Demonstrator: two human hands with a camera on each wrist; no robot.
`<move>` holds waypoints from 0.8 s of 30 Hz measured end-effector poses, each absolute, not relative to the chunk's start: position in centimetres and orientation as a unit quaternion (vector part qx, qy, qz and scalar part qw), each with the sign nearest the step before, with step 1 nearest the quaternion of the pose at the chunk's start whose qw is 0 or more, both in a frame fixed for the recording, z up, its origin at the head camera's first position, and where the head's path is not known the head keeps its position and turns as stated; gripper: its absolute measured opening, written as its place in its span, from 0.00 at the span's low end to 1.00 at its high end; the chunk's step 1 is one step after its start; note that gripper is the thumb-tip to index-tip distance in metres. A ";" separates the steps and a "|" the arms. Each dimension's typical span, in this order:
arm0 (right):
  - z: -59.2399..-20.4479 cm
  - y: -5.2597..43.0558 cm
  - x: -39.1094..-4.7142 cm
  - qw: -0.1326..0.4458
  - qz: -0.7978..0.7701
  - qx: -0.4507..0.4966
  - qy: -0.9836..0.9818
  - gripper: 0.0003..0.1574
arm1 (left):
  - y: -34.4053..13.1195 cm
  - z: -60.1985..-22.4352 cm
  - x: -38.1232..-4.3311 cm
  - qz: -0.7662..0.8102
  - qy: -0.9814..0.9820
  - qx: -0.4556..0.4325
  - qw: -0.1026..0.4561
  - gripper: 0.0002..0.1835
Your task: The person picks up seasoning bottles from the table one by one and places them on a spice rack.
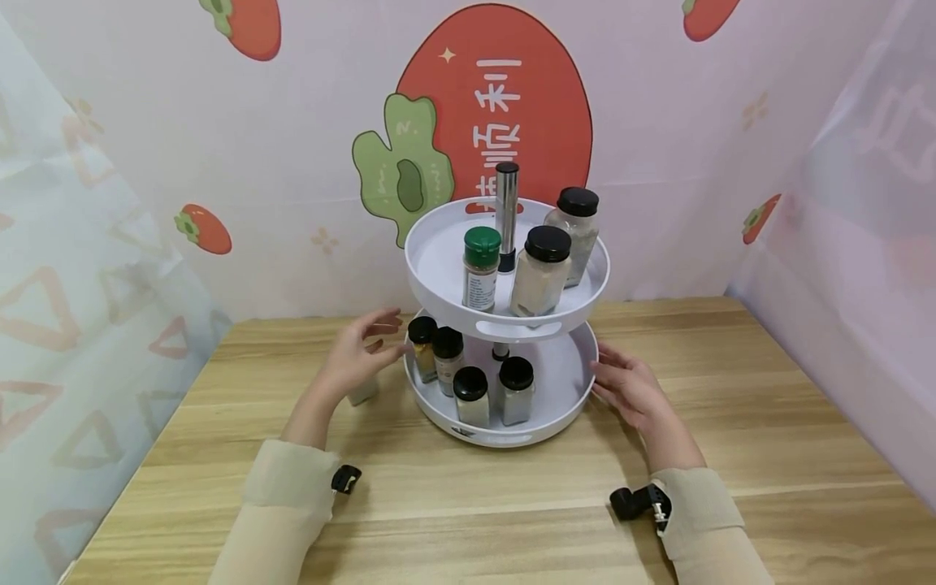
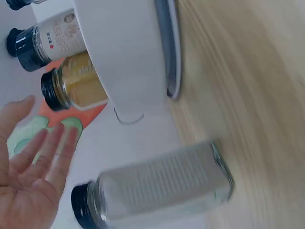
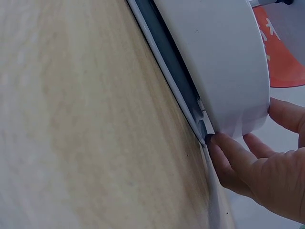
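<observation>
A white two-tier round tray (image 1: 570,374) stands on the table with jars on both levels. My right hand (image 1: 632,386) holds its lower tier at the right side, thumb at the rim and fingertips low on the outer wall (image 3: 228,67). To the left, my left hand (image 1: 358,357) is apart from the tray, fingers spread and holding nothing. Below that hand, a square-sided jar (image 2: 162,183) with a black lid stands on the table, mostly hidden in the head view. Nearest the left fingers on the lower tier is a black-lidded jar with yellowish contents (image 2: 83,81).
The upper tier carries a green-capped spice jar (image 1: 480,272), a slim metallic cylinder (image 1: 506,211) and two black-lidded jars (image 1: 541,276). Several black-lidded jars (image 1: 516,394) stand on the lower tier. Behind the wooden table (image 1: 475,520) hangs a strawberry-patterned cloth (image 1: 307,162).
</observation>
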State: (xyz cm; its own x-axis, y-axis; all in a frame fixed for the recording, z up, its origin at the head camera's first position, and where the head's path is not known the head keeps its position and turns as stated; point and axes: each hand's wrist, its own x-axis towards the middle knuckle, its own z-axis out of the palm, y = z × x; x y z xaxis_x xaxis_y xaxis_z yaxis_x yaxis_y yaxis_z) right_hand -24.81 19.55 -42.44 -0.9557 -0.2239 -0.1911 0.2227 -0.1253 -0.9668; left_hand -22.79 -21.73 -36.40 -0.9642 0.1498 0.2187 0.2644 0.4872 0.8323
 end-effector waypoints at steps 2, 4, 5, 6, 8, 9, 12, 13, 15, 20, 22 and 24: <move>-42.4 19.5 -24.8 0.149 -0.749 0.000 0.645 0.43 | -22.0 -36.5 -22.2 -0.492 -0.858 -0.124 0.081 0.30; -42.3 19.5 -24.8 0.150 -0.749 -0.001 0.645 0.43 | -22.5 -36.5 -21.6 -0.485 -0.859 -0.130 0.100 0.29; -42.3 19.5 -24.8 0.151 -0.748 -0.002 0.646 0.43 | -22.7 -36.5 -21.2 -0.479 -0.861 -0.133 0.109 0.29; -42.4 19.5 -24.8 0.151 -0.748 -0.002 0.646 0.43 | -23.0 -36.5 -20.9 -0.475 -0.862 -0.135 0.115 0.29; -42.4 19.5 -24.8 0.151 -0.748 -0.003 0.647 0.43 | -23.6 -36.5 -20.4 -0.469 -0.863 -0.136 0.129 0.28; -42.4 19.5 -24.8 0.151 -0.748 -0.004 0.647 0.43 | -23.9 -36.5 -20.2 -0.466 -0.863 -0.136 0.137 0.28; -42.4 19.5 -24.8 0.150 -0.748 -0.004 0.646 0.43 | -24.6 -36.3 -19.6 -0.469 -0.858 -0.135 0.161 0.26; -42.4 19.5 -24.8 0.149 -0.749 -0.002 0.646 0.43 | -24.8 -36.3 -19.4 -0.471 -0.856 -0.133 0.168 0.26; -42.3 19.5 -24.8 0.148 -0.750 -0.001 0.645 0.43 | -25.2 -36.1 -19.1 -0.472 -0.853 -0.129 0.180 0.25; -42.3 19.5 -24.7 0.148 -0.750 0.003 0.645 0.43 | -25.8 -36.2 -18.4 -0.469 -0.853 -0.114 0.197 0.24; -42.2 19.5 -24.7 0.148 -0.750 0.003 0.645 0.43 | -26.0 -36.3 -18.3 -0.469 -0.853 -0.109 0.200 0.24; -42.2 19.6 -24.7 0.147 -0.751 0.002 0.644 0.43 | -26.2 -36.4 -18.2 -0.471 -0.853 -0.105 0.200 0.24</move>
